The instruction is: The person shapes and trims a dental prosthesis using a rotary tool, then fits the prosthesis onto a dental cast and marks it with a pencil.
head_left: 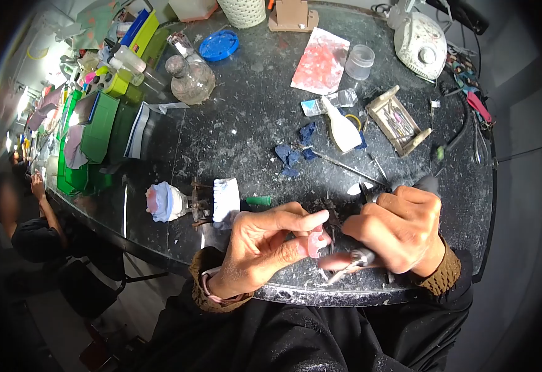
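Observation:
My left hand [262, 245] is closed, pinching a small pink denture piece [315, 245] between thumb and fingers near the front edge of the bench. My right hand [401, 229] is wrapped round a rotary handpiece [363, 256], whose tip points left and down, close to the pink piece. Motion blurs that tip, so I cannot tell if it touches. Left of my left hand lies an articulator [198, 203] with a plaster model [226, 199] and another plaster model [164, 201] with pink on it. A green cap [259, 201] rests just beyond my left fingers.
A white bottle [343, 129], a tray of burs [399, 120] and blue scraps [288, 158] lie beyond my hands. Farther back are a glass burner [190, 79], a blue lid [219, 45] and a white motor unit [421, 44]. Green bins [100, 127] line the left; another person [38, 232] sits there.

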Tool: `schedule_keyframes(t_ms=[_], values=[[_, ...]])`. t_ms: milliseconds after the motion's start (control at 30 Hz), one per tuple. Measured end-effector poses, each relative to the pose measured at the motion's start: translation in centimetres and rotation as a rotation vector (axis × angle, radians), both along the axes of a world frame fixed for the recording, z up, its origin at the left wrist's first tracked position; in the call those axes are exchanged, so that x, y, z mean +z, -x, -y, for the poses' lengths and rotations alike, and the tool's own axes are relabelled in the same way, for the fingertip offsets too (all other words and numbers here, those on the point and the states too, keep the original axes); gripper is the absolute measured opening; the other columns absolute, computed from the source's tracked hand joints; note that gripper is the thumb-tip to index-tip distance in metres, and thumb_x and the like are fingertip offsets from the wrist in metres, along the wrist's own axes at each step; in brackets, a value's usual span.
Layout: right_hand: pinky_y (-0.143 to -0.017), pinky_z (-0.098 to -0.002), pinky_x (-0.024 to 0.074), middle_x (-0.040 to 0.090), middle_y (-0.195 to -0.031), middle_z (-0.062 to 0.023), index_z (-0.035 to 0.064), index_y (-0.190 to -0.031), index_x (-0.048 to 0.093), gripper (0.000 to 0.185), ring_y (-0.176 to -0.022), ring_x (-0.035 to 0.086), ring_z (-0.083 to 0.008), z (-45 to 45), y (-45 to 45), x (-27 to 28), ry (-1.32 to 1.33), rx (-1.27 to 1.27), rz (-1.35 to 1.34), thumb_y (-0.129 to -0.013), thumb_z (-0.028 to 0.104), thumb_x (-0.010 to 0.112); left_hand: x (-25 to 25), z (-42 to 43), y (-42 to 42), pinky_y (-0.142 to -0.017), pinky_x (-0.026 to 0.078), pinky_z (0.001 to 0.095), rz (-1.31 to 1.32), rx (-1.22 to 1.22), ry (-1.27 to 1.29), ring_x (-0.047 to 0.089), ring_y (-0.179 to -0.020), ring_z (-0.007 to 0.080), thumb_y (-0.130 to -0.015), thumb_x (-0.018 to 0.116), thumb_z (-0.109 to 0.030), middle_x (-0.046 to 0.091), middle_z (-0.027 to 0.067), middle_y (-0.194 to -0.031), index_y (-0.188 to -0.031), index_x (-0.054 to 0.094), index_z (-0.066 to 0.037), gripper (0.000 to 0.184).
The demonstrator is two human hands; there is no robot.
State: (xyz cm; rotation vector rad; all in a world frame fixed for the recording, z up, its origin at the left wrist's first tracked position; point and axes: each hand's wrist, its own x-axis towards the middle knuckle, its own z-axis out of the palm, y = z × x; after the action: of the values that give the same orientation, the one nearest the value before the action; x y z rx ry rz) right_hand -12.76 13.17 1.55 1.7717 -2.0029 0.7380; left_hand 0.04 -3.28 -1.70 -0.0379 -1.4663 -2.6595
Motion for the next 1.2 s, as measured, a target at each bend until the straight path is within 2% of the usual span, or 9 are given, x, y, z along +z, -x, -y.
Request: schedule_keyframes(t_ms=[67,167,267,400,500,633,733,867,1200], values=[[-0.041,-0.0236,0.0333,0.053,-0.059,0.0062,0.0143,-0.096,0.067,0.041,-0.044,0.048,-0.009,-0.3,0.1,0.7,-0.017,0.026,0.285,-0.063,0.038,0.07,-0.4,0.0,0.0,-0.08,0.051,0.0267,-0.037,-0.004,-0.003,0.061,-0.09,0.0157,-0.085,0.058,0.004,0.059,0.0122,-0.096,-0.113,0.056,0.008,0.028],[-0.044,-0.0258,0.0388,0.06,-0.065,0.0054,0.0133,-0.118,0.062,0.065,-0.046,0.051,-0.011,-0.8,0.7,1.1,-0.142,0.2,0.416,-0.056,0.032,0.062,1.1,0.0,0.2,-0.077,0.051,0.0272,0.035,-0.022,0.049,0.061,-0.087,0.0137,-0.086,0.059,0.0,0.061,0.0107,-0.089,-0.114,0.054,0.009,0.03],[-0.047,-0.0241,0.0416,0.068,-0.077,0.0003,0.0099,-0.105,0.065,0.05,-0.057,0.062,-0.0133,-0.7,0.6,1.2,-0.076,0.244,0.608,-0.057,0.025,0.065,1.0,0.0,0.4,-0.078,0.051,0.0281,-0.005,-0.022,-0.001,0.061,-0.09,0.0148,-0.087,0.058,-0.001,0.062,0.0127,-0.091,-0.108,0.055,0.01,0.024],[-0.048,-0.0232,0.0429,0.069,-0.078,-0.0027,0.0065,-0.093,0.066,0.032,-0.06,0.066,-0.0149,-0.5,0.1,1.2,0.025,0.188,0.631,-0.063,0.017,0.069,0.9,-0.5,0.2,-0.068,0.048,0.0266,-0.017,0.098,0.109,0.06,-0.081,0.0166,-0.087,0.06,-0.005,0.063,0.0178,-0.088,-0.096,0.055,0.007,0.016],[-0.045,-0.0236,0.0426,0.069,-0.074,-0.004,0.0062,-0.086,0.066,0.018,-0.057,0.066,-0.0151,-0.4,-0.2,1.4,0.104,0.159,0.577,-0.071,0.015,0.073,1.4,-0.2,0.0,-0.069,0.053,0.0319,-0.077,0.197,0.23,0.063,-0.086,0.0242,-0.087,0.058,-0.006,0.063,0.0211,-0.091,-0.091,0.061,0.006,0.013],[-0.044,-0.023,0.0415,0.068,-0.072,-0.0027,0.0072,-0.085,0.066,0.017,-0.056,0.065,-0.0141,-0.4,-0.5,1.8,0.072,0.143,0.53,-0.071,0.015,0.073,0.7,-0.1,0.8,-0.066,0.057,0.0276,-0.356,0.33,0.512,0.066,-0.084,0.0214,-0.078,0.066,0.005,0.064,0.0185,-0.096,-0.09,0.065,0.004,0.012],[-0.043,-0.0226,0.0397,0.068,-0.07,-0.0019,0.0085,-0.083,0.066,0.015,-0.054,0.063,-0.0123,-0.5,-0.7,2.2,0.041,0.126,0.487,-0.071,0.015,0.073,0.8,0.0,0.6,-0.07,0.059,0.031,-0.288,0.309,0.397,0.066,-0.085,0.0213,-0.074,0.069,0.007,0.064,0.0173,-0.093,-0.087,0.065,0.005,0.014],[-0.044,-0.0229,0.0405,0.068,-0.07,-0.0015,0.0082,-0.083,0.065,0.016,-0.053,0.063,-0.0114,-0.5,-0.7,1.9,0.024,0.119,0.476,-0.071,0.015,0.073,1.2,-0.2,0.4,-0.072,0.057,0.0261,-0.175,0.195,0.251,0.064,-0.085,0.0169,-0.078,0.067,0.003,0.061,0.0134,-0.091,-0.086,0.063,0.006,0.009],[-0.044,-0.024,0.0434,0.068,-0.071,-0.003,0.0061,-0.083,0.065,0.018,-0.051,0.062,-0.0131,-0.6,-0.8,2.0,0.032,0.131,0.558,-0.071,0.015,0.074,1.4,0.0,0.3,-0.065,0.05,0.0215,-0.222,0.214,0.492,0.058,-0.081,0.0111,-0.087,0.058,-0.002,0.055,0.0109,-0.092,-0.085,0.055,0.003,0.006]])
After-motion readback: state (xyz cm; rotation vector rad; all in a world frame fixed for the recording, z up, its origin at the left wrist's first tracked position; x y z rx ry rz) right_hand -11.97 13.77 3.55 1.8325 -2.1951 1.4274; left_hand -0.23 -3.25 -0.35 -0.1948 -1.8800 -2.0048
